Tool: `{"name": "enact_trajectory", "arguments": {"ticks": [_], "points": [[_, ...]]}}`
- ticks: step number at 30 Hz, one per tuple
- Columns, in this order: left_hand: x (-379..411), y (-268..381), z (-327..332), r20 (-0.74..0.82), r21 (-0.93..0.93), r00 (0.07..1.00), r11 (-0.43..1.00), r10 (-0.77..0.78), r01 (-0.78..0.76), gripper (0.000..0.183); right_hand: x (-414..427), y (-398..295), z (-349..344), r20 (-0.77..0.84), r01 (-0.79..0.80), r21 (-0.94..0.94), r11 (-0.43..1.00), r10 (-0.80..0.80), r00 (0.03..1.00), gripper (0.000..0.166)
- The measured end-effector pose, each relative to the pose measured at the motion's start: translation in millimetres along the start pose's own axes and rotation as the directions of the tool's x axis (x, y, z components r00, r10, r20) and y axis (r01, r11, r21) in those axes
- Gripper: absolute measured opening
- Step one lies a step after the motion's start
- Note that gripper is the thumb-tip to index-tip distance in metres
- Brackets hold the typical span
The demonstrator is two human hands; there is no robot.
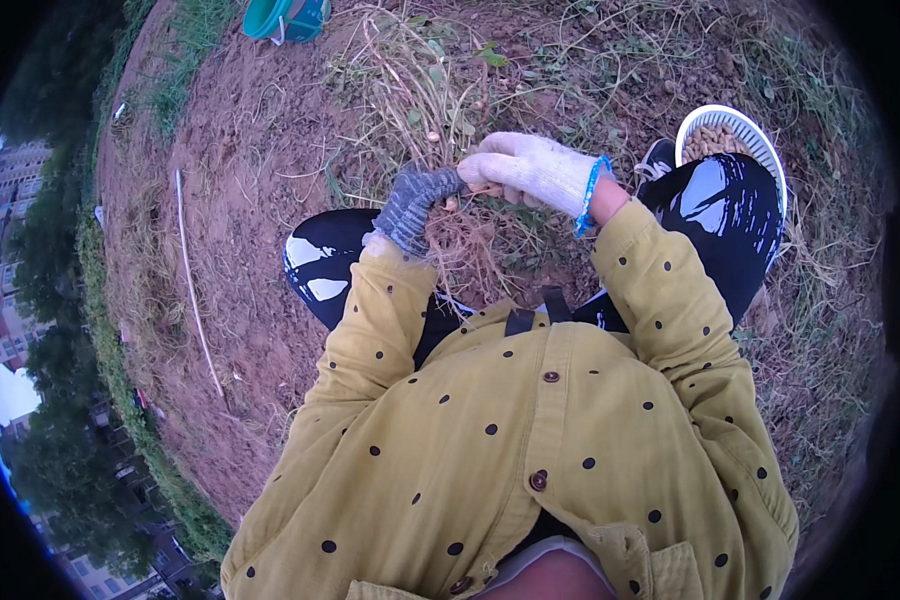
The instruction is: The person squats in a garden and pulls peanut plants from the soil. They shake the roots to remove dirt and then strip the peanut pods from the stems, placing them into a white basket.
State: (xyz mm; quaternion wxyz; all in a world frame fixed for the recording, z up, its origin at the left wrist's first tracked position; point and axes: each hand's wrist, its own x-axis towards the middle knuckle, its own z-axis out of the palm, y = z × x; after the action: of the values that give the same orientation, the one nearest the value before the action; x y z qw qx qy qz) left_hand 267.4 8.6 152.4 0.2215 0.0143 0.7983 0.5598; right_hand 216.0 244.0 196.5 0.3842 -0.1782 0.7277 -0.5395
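Note:
My left hand point(412, 202), in a grey knit glove, grips an uprooted peanut plant point(427, 97) at the base of its stems. The leafy tops point away from me, and the thin roots point(465, 244) hang toward my lap. My right hand point(529, 169), in a white knit glove with a blue cuff edge, meets the left one at the root end. Its curled fingertips close on the plant beside a pale peanut pod point(484, 188); what lies under the fingers is partly hidden. Another pod point(433, 137) shows among the stems.
By my right knee stands a white slotted plastic basket point(771, 161) holding peanuts point(712, 141). A green bucket point(300, 22) lies tilted at the upper left. Along the left, a pale pole point(195, 292) rests on bare soil. Pulled vines point(630, 67) litter the ground ahead.

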Motion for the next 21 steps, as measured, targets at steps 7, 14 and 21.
{"name": "enact_trajectory", "arguments": {"ticks": [7, 14, 21], "points": [[6, -3, 17, -0.040, -0.079, 0.997, 0.994, 0.071, -0.074, 0.026, -4, 6, 8, -0.034, 0.129, -0.465, 0.876, -0.164, 0.986, 0.050], [14, -19, 9, -0.064, -0.103, 0.986, 0.982, 0.153, -0.159, 0.027, 7, 26, 29, -0.210, 0.198, 0.148, 0.969, -0.165, 0.964, 0.038], [8, -28, 14, -0.066, -0.581, 0.998, 0.813, -0.001, -0.038, 0.027, 9, 35, 39, -0.072, 0.004, 0.842, 0.540, 0.104, 0.992, 0.025]]}}
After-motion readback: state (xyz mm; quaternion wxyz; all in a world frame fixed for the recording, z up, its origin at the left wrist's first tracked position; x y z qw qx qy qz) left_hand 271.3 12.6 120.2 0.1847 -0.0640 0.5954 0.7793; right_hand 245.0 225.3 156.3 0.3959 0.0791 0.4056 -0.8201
